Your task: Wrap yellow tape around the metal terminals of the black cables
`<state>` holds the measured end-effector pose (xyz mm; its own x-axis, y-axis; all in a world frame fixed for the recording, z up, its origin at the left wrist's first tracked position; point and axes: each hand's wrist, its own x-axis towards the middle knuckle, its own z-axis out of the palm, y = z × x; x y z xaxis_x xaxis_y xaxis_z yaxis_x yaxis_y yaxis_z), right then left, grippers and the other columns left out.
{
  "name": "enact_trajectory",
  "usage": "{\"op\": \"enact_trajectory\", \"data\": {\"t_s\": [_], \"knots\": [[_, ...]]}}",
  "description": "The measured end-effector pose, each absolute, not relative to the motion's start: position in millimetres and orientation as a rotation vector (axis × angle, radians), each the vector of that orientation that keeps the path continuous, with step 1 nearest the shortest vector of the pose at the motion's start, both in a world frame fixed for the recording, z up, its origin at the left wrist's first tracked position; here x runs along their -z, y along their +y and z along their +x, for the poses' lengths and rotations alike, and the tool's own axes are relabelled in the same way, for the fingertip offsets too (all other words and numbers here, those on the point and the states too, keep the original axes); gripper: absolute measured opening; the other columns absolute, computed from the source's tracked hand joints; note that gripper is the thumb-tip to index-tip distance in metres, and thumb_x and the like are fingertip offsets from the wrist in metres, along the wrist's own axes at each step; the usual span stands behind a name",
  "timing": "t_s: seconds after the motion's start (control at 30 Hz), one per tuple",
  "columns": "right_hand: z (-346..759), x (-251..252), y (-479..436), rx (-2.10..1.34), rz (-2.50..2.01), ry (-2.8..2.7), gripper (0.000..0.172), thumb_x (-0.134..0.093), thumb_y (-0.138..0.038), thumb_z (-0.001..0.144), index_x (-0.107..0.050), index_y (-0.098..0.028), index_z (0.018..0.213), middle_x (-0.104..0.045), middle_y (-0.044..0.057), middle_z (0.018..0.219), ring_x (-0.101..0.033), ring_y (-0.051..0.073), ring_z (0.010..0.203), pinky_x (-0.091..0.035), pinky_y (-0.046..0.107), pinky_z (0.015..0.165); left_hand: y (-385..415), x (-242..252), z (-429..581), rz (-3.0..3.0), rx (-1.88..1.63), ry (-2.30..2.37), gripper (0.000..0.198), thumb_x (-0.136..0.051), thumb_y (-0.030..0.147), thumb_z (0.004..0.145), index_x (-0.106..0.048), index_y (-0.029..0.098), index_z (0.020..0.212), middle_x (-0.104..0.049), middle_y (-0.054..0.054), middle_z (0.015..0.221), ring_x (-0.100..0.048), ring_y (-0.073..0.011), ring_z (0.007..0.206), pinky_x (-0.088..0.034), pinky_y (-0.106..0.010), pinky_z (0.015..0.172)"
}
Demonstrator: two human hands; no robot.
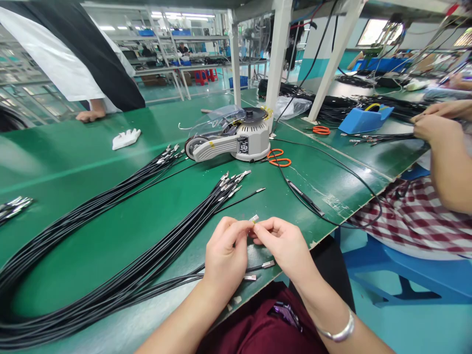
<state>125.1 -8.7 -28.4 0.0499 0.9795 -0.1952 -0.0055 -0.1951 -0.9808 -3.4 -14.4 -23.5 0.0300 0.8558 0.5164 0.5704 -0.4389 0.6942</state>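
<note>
My left hand (226,250) and my right hand (285,243) meet near the table's front edge, both pinched closed on the end of a black cable. Its silver metal connector (255,218) sticks up between the fingertips, with a small yellowish patch just below it. Most of that cable is hidden by my hands. Under them, two more connector-tipped cable ends, one a silver connector (268,264), lie on the green table (184,177). A looped bundle of black cables (173,246) spreads to my left, its metal ends grouped beyond my hands.
A grey tape dispenser (250,140) stands ahead, with orange-handled scissors (280,161) beside it. A utility knife (305,197) lies right of my hands, near a loose black cord. A white glove (126,139) rests farther left. A co-worker's hands (438,125) hold cables at right; another person leans on the table's far side.
</note>
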Motion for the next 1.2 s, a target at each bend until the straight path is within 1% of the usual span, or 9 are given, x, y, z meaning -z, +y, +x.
{"op": "enact_trajectory", "data": {"t_s": [0.13,0.27,0.4,0.53,0.77,0.93,1.1,1.2], "knots": [[125.4,29.3,-8.3,-1.317,-1.346,-1.083,0.026,-0.067,-0.042,0.072,-0.066,-0.016,0.069,-0.071,0.007,0.072,-0.065,0.021,0.068,-0.052,0.033,0.067,-14.6,24.1,-4.1,2.029,-1.397,1.443,0.021,-0.052,0.006,0.082,-0.066,0.021,0.085,-0.06,0.002,0.075,-0.059,-0.0081,0.068,-0.046,-0.018,0.063],[126.0,28.5,-8.8,-1.307,-1.333,-1.099,0.028,-0.067,-0.042,0.072,-0.066,-0.015,0.071,-0.071,0.008,0.074,-0.066,0.022,0.071,-0.053,0.035,0.07,-13.3,25.8,-4.7,2.047,-1.425,1.436,0.02,-0.053,0.007,0.083,-0.066,0.021,0.087,-0.059,0.002,0.075,-0.059,-0.0077,0.068,-0.047,-0.017,0.062],[126.5,27.4,-9.0,-1.292,-1.319,-1.119,0.026,-0.067,-0.041,0.073,-0.066,-0.015,0.071,-0.071,0.008,0.075,-0.067,0.022,0.073,-0.054,0.036,0.073,-12.5,26.1,-4.3,2.053,-1.442,1.436,0.018,-0.055,0.008,0.083,-0.066,0.021,0.089,-0.06,0.002,0.075,-0.059,-0.008,0.067,-0.047,-0.018,0.061],[125.4,25.4,-9.4,-1.266,-1.314,-1.146,0.025,-0.065,-0.04,0.075,-0.065,-0.015,0.072,-0.071,0.008,0.074,-0.067,0.022,0.073,-0.054,0.035,0.073,-12.1,24.6,-4.2,2.031,-1.43,1.469,0.015,-0.057,0.011,0.083,-0.066,0.021,0.09,-0.063,0.001,0.078,-0.06,-0.0087,0.069,-0.048,-0.019,0.062],[122.2,22.6,-10.5,-1.236,-1.287,-1.173,0.022,-0.063,-0.038,0.076,-0.063,-0.016,0.073,-0.07,0.007,0.073,-0.068,0.021,0.071,-0.053,0.033,0.07,-9.5,25.4,-6.8,1.911,-1.266,1.566,0.009,-0.056,0.017,0.085,-0.065,0.02,0.085,-0.064,0.0,0.08,-0.062,-0.0114,0.073,-0.049,-0.022,0.066],[122.7,27.4,-8.2,-1.222,-1.314,-1.185,0.022,-0.062,-0.037,0.077,-0.062,-0.016,0.072,-0.07,0.007,0.073,-0.067,0.021,0.07,-0.053,0.032,0.069,-8.1,26.4,-8.9,1.868,-1.13,1.6,0.011,-0.053,0.023,0.087,-0.063,0.019,0.083,-0.061,-0.001,0.081,-0.062,-0.0139,0.075,-0.049,-0.026,0.068],[123.0,25.5,-7.4,-1.194,-1.32,-1.209,0.021,-0.062,-0.037,0.077,-0.063,-0.016,0.071,-0.07,0.006,0.071,-0.066,0.019,0.067,-0.053,0.029,0.066,-8.9,22.5,-10.7,1.81,-1.042,1.622,0.015,-0.051,0.027,0.088,-0.061,0.02,0.08,-0.062,0.0,0.076,-0.062,-0.0147,0.072,-0.047,-0.027,0.066],[122.4,21.6,-9.0,-1.181,-1.314,-1.22,0.019,-0.063,-0.034,0.077,-0.063,-0.016,0.071,-0.069,0.005,0.069,-0.065,0.018,0.066,-0.052,0.027,0.065,-9.7,19.8,-11.2,1.747,-1.01,1.649,0.017,-0.05,0.031,0.088,-0.061,0.02,0.079,-0.062,0.001,0.071,-0.061,-0.0138,0.064,-0.046,-0.027,0.064]]}}
